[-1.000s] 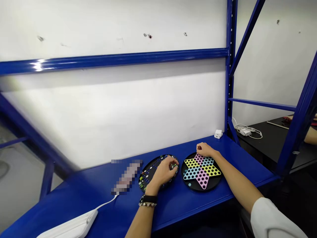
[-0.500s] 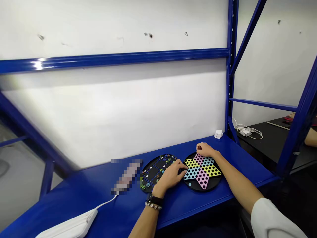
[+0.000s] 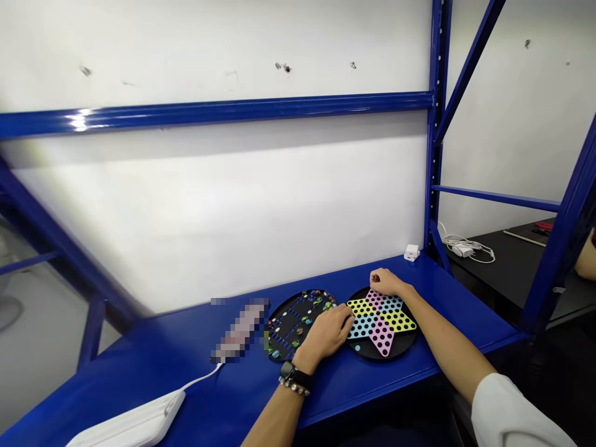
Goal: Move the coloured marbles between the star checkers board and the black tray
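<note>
Here's the setup: a round black tray (image 3: 298,323) with blue grooves is placed by the far edge of a blue steel bench (image 3: 139,388), and it's loaded with glass marbles (image 3: 305,318), strung along the grooves and around the rim. Right next to it, a Chinese checkers board (image 3: 382,332) is laid flat, with a pink, yellow and light blue star full of black holes. The holes look mostly unfilled, though one small teal marble (image 3: 357,348) seems to be sitting near the board's lower left rim.

The left hand (image 3: 327,332) is held between the two, over the tray's right side and almost touching the star's left point. Its fingers are curled together, and whether anything is pinched in there can't be told. A watch (image 3: 288,370) and a beaded bracelet (image 3: 294,388) are worn on that wrist. The right hand (image 3: 386,282) is rested on the star's top point, fingers loosely curled, and again nothing held can be made out.

A pixelated blurred object (image 3: 239,332) is left of the tray, and a white cable (image 3: 200,375) is run from it to a flat white device (image 3: 130,422) at the bench's near edge. A white plug (image 3: 411,252) is parked in the far right corner.
</note>
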Tool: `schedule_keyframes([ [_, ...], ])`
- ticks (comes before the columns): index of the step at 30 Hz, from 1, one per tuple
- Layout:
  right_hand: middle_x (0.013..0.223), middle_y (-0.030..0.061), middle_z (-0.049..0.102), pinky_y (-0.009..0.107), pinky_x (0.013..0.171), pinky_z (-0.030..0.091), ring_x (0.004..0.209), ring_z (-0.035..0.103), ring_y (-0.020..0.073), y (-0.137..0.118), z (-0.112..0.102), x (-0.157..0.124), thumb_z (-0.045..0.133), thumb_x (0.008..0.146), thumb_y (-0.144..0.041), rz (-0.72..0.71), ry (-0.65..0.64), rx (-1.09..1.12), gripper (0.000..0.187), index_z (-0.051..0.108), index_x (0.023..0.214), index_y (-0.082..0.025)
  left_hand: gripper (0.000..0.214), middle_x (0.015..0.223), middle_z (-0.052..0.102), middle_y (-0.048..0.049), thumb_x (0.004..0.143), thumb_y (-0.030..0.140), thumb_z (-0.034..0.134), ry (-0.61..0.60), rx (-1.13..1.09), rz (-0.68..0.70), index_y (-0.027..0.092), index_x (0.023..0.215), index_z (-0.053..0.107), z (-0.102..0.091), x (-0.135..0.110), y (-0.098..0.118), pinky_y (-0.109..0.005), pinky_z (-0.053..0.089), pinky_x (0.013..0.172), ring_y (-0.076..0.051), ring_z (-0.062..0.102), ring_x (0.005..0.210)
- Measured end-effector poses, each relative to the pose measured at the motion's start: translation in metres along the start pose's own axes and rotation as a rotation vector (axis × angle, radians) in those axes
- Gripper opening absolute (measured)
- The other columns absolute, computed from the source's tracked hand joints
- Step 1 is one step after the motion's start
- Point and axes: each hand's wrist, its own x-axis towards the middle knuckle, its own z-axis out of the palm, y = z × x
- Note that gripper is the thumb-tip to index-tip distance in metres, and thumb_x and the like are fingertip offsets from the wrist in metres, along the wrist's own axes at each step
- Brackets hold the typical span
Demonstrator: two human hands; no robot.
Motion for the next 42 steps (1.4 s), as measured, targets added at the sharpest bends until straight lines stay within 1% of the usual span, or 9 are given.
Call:
schedule_keyframes([
  [7, 0.076, 0.0011, 0.064, 0.023, 0.061, 0.039, 0.065, 0.053, 0.0111, -0.003, -0.002, -0.002, 0.055, 0.076, -0.021, 0.009, -0.002, -0.008, 0.005, 0.057, 0.072, -0.018, 0.040, 0.094, 0.068, -0.0054, 0.101, 0.038, 0.029, -0.031, -0.023, -0.023, 0.022, 0.091, 0.063, 0.002, 0.001, -0.001, -0.029, 0.043, 0.077, -0.018, 0.061, 0.083],
  [15, 0.074, 0.0008, 0.063, 0.022, 0.061, 0.039, 0.064, 0.053, 0.0112, -0.003, -0.001, -0.001, 0.056, 0.076, -0.021, 0.008, 0.003, 0.006, 0.004, 0.058, 0.073, -0.018, 0.048, 0.090, 0.066, -0.0065, 0.102, 0.040, 0.022, -0.046, 0.043, -0.005, 0.021, 0.086, 0.064, 0.003, 0.001, 0.001, -0.028, 0.042, 0.073, -0.018, 0.061, 0.078],
  [22, 0.074, 0.0008, 0.063, 0.022, 0.062, 0.039, 0.066, 0.055, 0.0117, -0.002, 0.000, 0.001, 0.057, 0.075, -0.021, 0.002, 0.003, 0.000, 0.005, 0.058, 0.072, -0.018, 0.049, 0.088, 0.066, -0.0055, 0.102, 0.038, 0.021, -0.035, 0.053, -0.006, 0.020, 0.081, 0.061, 0.004, 0.002, 0.004, -0.027, 0.041, 0.072, -0.017, 0.061, 0.078],
  [24, 0.073, 0.0007, 0.063, 0.022, 0.062, 0.039, 0.065, 0.054, 0.0115, -0.002, 0.000, 0.000, 0.056, 0.075, -0.021, 0.001, 0.001, -0.003, 0.004, 0.058, 0.072, -0.018, 0.048, 0.085, 0.066, -0.0049, 0.102, 0.038, 0.021, 0.012, 0.068, -0.064, 0.020, 0.078, 0.059, 0.001, 0.003, 0.002, -0.028, 0.040, 0.071, -0.017, 0.061, 0.076],
  [28, 0.073, 0.0003, 0.063, 0.023, 0.064, 0.040, 0.065, 0.054, 0.0113, -0.003, -0.002, -0.001, 0.056, 0.075, -0.020, 0.000, -0.009, 0.002, 0.004, 0.058, 0.072, -0.018, 0.043, 0.086, 0.067, -0.0061, 0.101, 0.037, 0.024, 0.144, 0.116, -0.313, 0.021, 0.080, 0.058, -0.010, 0.002, -0.012, -0.028, 0.040, 0.068, -0.019, 0.063, 0.079],
  [30, 0.073, 0.0002, 0.063, 0.023, 0.063, 0.040, 0.065, 0.054, 0.0114, -0.004, -0.003, -0.001, 0.055, 0.075, -0.020, -0.001, -0.020, 0.005, 0.004, 0.057, 0.072, -0.019, 0.041, 0.090, 0.068, -0.0072, 0.100, 0.038, 0.026, 0.161, 0.129, -0.421, 0.021, 0.083, 0.059, -0.015, -0.001, -0.023, -0.029, 0.041, 0.068, -0.021, 0.064, 0.081],
  [32, 0.073, 0.0003, 0.063, 0.023, 0.063, 0.040, 0.065, 0.054, 0.0115, -0.004, -0.003, -0.002, 0.055, 0.076, -0.021, 0.000, -0.025, 0.012, 0.005, 0.056, 0.072, -0.019, 0.039, 0.095, 0.069, -0.0088, 0.100, 0.038, 0.027, 0.141, 0.145, -0.488, 0.021, 0.087, 0.059, -0.018, -0.005, -0.032, -0.030, 0.042, 0.070, -0.023, 0.065, 0.084],
  [38, 0.077, 0.0013, 0.063, 0.023, 0.060, 0.038, 0.066, 0.053, 0.0123, -0.003, -0.002, -0.002, 0.056, 0.076, -0.023, -0.002, -0.021, 0.023, 0.005, 0.056, 0.072, -0.019, 0.032, 0.093, 0.067, -0.0094, 0.095, 0.041, 0.036, 0.063, 0.159, -0.546, 0.020, 0.086, 0.058, -0.018, -0.011, -0.042, -0.032, 0.044, 0.069, -0.025, 0.066, 0.083],
  [42, 0.082, 0.0016, 0.063, 0.022, 0.060, 0.037, 0.070, 0.054, 0.0129, -0.002, -0.001, -0.002, 0.056, 0.076, -0.021, 0.006, -0.006, 0.002, 0.005, 0.059, 0.079, -0.020, 0.028, 0.098, 0.065, -0.0068, 0.094, 0.042, 0.040, 0.111, 0.106, -0.501, 0.021, 0.089, 0.058, -0.018, -0.009, -0.038, -0.029, 0.043, 0.067, -0.021, 0.064, 0.081],
])
